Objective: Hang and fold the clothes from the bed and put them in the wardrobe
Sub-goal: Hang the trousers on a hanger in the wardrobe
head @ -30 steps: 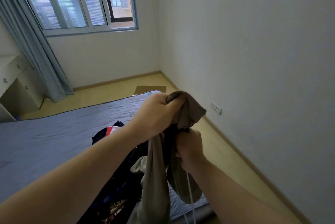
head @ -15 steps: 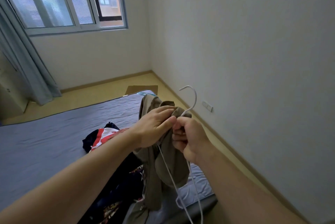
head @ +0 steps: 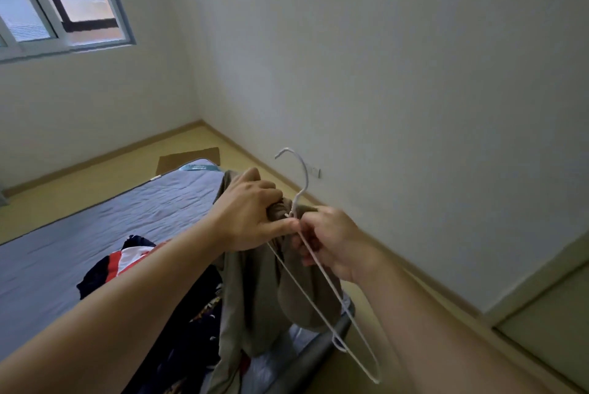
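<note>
I hold an olive-brown garment (head: 255,291) up above the bed (head: 95,224). My left hand (head: 248,212) grips the bunched top of the garment. My right hand (head: 331,240) pinches the neck of a white wire hanger (head: 322,279) together with the cloth. The hanger's hook (head: 299,170) sticks up between my hands, and its triangle hangs down to the right, one arm partly inside the garment. A pile of dark clothes with a red and white piece (head: 127,263) lies on the bed under my left arm.
The bed has a grey-blue sheet, with its corner at the bottom middle. A white wall (head: 414,107) with a socket (head: 315,172) runs close on the right. Yellow floor (head: 95,170) lies beyond the bed. A window (head: 63,1) is at the top left.
The hanger's hook has come up out of the garment's top between my hands. The view has turned right and tilted, so the curtain and desk have left the frame.
</note>
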A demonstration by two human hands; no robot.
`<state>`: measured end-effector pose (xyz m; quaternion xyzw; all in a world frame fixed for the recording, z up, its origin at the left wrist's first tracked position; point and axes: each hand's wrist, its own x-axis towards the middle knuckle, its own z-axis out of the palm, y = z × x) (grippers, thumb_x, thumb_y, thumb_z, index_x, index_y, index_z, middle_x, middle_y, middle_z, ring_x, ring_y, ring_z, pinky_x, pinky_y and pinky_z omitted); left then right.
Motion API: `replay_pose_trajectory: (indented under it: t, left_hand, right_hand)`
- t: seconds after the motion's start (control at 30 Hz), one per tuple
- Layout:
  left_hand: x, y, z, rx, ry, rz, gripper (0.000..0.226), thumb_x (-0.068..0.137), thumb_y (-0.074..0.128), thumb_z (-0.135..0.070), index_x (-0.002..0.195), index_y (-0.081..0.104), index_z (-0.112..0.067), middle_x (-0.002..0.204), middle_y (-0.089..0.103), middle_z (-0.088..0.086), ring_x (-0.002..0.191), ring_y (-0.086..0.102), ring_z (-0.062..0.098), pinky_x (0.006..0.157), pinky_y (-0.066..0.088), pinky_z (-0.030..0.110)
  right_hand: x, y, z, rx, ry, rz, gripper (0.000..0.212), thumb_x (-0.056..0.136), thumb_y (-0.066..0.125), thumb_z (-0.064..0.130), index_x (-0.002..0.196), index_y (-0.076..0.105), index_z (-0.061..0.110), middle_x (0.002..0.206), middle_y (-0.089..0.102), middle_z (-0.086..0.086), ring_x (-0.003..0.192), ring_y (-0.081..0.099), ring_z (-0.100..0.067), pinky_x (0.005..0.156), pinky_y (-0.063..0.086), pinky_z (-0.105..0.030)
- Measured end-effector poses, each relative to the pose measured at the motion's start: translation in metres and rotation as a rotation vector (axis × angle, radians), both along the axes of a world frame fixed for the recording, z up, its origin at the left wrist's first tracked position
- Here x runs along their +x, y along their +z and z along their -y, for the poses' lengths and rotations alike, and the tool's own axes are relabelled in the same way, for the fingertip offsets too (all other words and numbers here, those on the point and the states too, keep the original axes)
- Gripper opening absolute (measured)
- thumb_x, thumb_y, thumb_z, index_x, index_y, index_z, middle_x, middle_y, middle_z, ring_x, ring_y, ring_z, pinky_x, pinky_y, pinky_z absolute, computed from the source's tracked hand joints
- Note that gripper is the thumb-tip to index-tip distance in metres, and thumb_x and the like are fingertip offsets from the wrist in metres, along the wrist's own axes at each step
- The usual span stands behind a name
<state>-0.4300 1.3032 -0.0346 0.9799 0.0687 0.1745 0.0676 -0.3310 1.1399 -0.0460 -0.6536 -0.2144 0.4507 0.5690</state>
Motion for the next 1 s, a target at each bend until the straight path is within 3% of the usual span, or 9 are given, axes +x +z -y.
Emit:
replay_pose_trajectory:
  t: [0.13,0.2,0.3,0.4,0.53,0.63,0.73,0.87,1.0]
  left_hand:
    - [0.02,0.007,0.007,-0.066,-0.046,0.007,0.068,0.078,0.03,-0.092,0.059,0.048,-0.029,0.064,0.048,-0.015,0.081,0.039,0.014,0.074,0.037,0.037]
    - [0.029,0.008,0.014,-0.054,-0.087,0.007,0.062,0.081,0.037,-0.086,0.055,0.046,-0.03,0.059,0.047,-0.015,0.079,0.039,0.013,0.071,0.034,0.034]
    - [0.038,0.011,0.019,-0.163,-0.124,0.06,0.051,0.084,0.047,-0.067,0.051,0.045,-0.028,0.052,0.046,-0.011,0.075,0.042,0.017,0.071,0.038,0.039]
    - [0.041,0.014,0.017,-0.289,-0.041,0.069,0.056,0.081,0.044,-0.059,0.054,0.054,-0.01,0.054,0.052,0.003,0.08,0.046,0.023,0.08,0.042,0.043]
    - [0.032,0.018,0.016,-0.445,0.008,0.087,0.048,0.076,0.041,-0.053,0.052,0.048,-0.013,0.062,0.052,0.013,0.08,0.048,0.016,0.068,0.038,0.029]
    - [0.02,0.021,0.016,-0.539,-0.011,0.121,0.038,0.075,0.042,-0.048,0.05,0.039,-0.019,0.059,0.045,0.003,0.064,0.045,0.008,0.059,0.032,0.019]
    - [0.006,0.023,0.013,-0.622,-0.007,0.194,0.039,0.074,0.046,-0.045,0.051,0.039,-0.014,0.059,0.04,0.0,0.056,0.039,0.01,0.055,0.033,0.025]
    - [-0.017,0.028,0.008,-0.695,0.062,0.271,0.028,0.072,0.05,-0.043,0.065,0.053,-0.016,0.06,0.047,-0.003,0.059,0.045,0.013,0.061,0.037,0.033]
    - [-0.044,0.032,0.002,-0.747,0.137,0.296,0.03,0.067,0.053,-0.041,0.094,0.064,-0.033,0.072,0.06,-0.005,0.067,0.052,0.014,0.068,0.04,0.039]
  right_hand:
    - [0.027,-0.017,0.015,-0.31,0.028,0.452,0.023,0.077,0.063,0.017,0.1,0.066,0.019,0.084,0.074,-0.005,0.077,0.073,-0.023,0.069,0.062,-0.039]
    - [0.034,-0.025,0.018,-0.331,-0.068,0.579,0.045,0.075,0.07,0.029,0.116,0.052,0.031,0.099,0.068,0.001,0.086,0.067,-0.018,0.069,0.057,-0.035]
    - [0.04,-0.04,0.018,-0.175,-0.097,0.635,0.105,0.075,0.079,0.031,0.147,0.006,0.059,0.128,0.058,0.01,0.111,0.06,-0.012,0.093,0.05,-0.034]
    - [0.038,-0.057,0.019,-0.123,-0.028,0.594,0.105,0.082,0.067,0.038,0.137,-0.014,0.074,0.136,0.045,0.028,0.117,0.051,0.007,0.096,0.039,-0.015]
    - [0.037,-0.069,0.02,-0.111,-0.046,0.565,0.127,0.06,0.07,0.065,0.15,-0.019,0.052,0.139,0.036,0.035,0.127,0.048,0.004,0.101,0.044,-0.02]
    - [0.032,-0.074,0.02,-0.24,-0.005,0.662,0.129,0.051,0.056,0.074,0.159,0.0,0.032,0.157,0.034,0.0,0.141,0.041,-0.023,0.111,0.042,-0.043]
    - [0.025,-0.077,0.014,-0.477,0.048,0.68,0.098,0.054,0.049,0.071,0.136,0.044,0.017,0.13,0.054,-0.012,0.117,0.056,-0.033,0.094,0.05,-0.042]
    - [0.021,-0.068,-0.002,-0.714,0.152,0.506,0.029,0.092,0.054,0.024,0.107,0.067,0.004,0.101,0.073,-0.014,0.092,0.073,-0.032,0.076,0.056,-0.033]
    - [0.013,-0.032,-0.019,-0.531,0.193,0.241,0.037,0.096,0.036,0.002,0.098,0.072,-0.009,0.079,0.074,-0.022,0.058,0.073,-0.031,0.046,0.053,-0.029]
